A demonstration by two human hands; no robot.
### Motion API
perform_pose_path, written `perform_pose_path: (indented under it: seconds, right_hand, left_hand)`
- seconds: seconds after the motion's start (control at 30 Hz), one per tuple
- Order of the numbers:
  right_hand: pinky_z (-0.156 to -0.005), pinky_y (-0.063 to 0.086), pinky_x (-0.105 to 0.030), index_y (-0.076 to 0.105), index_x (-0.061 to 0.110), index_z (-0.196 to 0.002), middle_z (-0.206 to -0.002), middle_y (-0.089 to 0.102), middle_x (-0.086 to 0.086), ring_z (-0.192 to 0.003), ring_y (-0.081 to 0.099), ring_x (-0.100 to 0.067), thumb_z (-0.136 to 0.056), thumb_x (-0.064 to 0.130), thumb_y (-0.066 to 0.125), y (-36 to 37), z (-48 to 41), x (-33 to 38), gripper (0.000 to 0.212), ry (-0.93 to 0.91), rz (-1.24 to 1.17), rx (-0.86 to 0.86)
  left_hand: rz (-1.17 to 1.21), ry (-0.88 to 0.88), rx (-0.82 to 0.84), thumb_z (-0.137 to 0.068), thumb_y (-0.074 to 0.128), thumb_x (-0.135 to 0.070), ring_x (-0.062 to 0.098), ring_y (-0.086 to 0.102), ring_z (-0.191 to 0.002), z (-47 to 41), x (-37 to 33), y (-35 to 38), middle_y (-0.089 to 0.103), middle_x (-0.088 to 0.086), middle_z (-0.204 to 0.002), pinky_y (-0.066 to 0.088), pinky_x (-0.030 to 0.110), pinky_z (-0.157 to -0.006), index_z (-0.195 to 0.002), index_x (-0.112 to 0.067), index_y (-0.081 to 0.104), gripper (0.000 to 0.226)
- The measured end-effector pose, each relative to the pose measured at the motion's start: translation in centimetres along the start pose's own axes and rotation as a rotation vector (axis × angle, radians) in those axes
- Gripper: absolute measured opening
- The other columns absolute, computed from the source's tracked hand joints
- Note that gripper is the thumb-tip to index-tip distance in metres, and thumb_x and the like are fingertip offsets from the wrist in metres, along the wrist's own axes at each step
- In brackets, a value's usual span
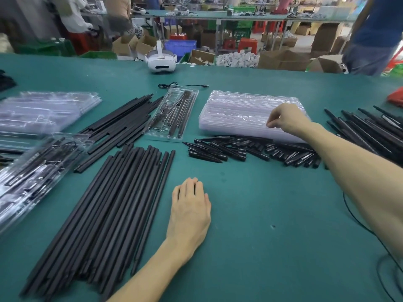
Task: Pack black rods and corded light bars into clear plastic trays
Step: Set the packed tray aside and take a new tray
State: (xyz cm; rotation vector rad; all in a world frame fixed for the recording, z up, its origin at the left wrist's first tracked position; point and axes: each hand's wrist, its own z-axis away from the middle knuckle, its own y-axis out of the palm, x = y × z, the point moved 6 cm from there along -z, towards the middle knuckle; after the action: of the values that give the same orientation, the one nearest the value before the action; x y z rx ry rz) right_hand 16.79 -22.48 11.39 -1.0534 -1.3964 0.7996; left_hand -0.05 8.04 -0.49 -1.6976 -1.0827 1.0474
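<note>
Right hand [283, 118] is on the near right part of the clear tray stack [237, 110], fingers curled with tips on the top tray; can't tell if it pinches it. Left hand [189, 210] lies flat on the green table [261, 225], fingers straight, holding nothing, well in front of the stack. 1 partly packed tray [172, 114] sits just left of the stack. Short tapered black pieces [229, 149] are heaped against its near edge. Long black rods [113, 205] lie left and nearer. Thin rods [370, 131] lie right of it.
</note>
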Motion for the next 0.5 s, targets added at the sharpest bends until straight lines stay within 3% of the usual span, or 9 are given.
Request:
perform_pose_path:
  seconds: [0.2, 0.5]
  right_hand:
    - [-0.054, 0.034, -0.017, 0.077, 0.006, -0.09, -0.08, 0.068, -0.007, -0.062, 0.054, -0.004, -0.085, 0.007, 0.077, 0.0, -0.21, 0.0, 0.005, -0.014, 0.015, 0.02]
    - [-0.054, 0.035, -0.018, 0.076, 0.003, -0.09, -0.075, 0.065, -0.005, -0.061, 0.054, -0.006, -0.087, 0.005, 0.075, 0.05, -0.39, -0.08, 0.004, -0.046, 0.032, 0.015]
  left_hand:
    - [0.001, -0.003, 0.003, -0.105, 0.037, -0.026, 0.023, 0.048, -0.127, -0.07, -0.14, 0.0, 0.055, 0.004, -0.13, 0.037, 0.041, -0.11, -0.127, -0.011, 0.052, 0.031]
    - [-0.003, -0.001, 0.004, -0.104, 0.037, -0.025, 0.023, 0.048, -0.125, -0.04, -0.22, -0.02, 0.056, 0.005, -0.129, 0.038, 0.041, -0.11, -0.127, -0.01, 0.053, 0.031]
